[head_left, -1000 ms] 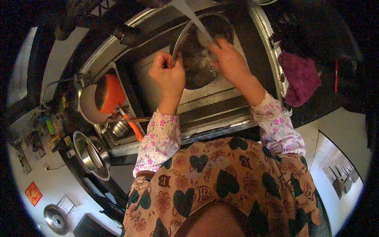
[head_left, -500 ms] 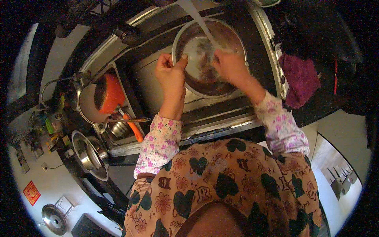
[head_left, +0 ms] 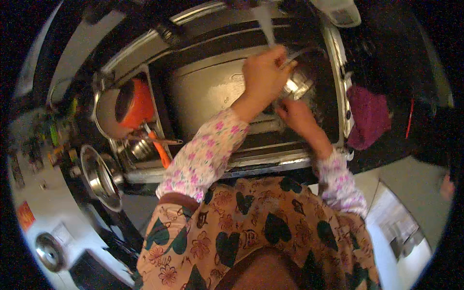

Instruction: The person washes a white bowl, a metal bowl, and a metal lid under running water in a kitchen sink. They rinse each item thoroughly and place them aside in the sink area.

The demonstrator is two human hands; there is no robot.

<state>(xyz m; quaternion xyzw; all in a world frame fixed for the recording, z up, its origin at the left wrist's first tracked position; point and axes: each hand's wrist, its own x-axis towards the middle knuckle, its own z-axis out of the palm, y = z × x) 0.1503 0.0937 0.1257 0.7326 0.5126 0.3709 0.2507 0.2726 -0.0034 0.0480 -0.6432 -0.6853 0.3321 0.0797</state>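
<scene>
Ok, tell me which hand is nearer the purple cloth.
Right. The right hand is left of the purple cloth; the left hand is farther left and higher up.

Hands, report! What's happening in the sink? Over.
Left hand gripping shiny vessel. Right hand at its near edge, grip blurred. Left hand hides part; water stream beyond.

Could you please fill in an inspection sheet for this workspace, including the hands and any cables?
Surface: metal sink basin, pale floor reflecting light.
Things in use: metal vessel, rim visible, partly hidden; apparent running water descends toward the left hand.
Clutter: orange pot against a pale pan at the left compartment; metal bowls farther left.
Hands: left hand at the vessel's rim, apparently gripping; right hand near its lower side, blurred, grip unclear.
Cables: nothing seen clearly.
Surroundings: purple cloth right of the sink; left side blurred.
</scene>
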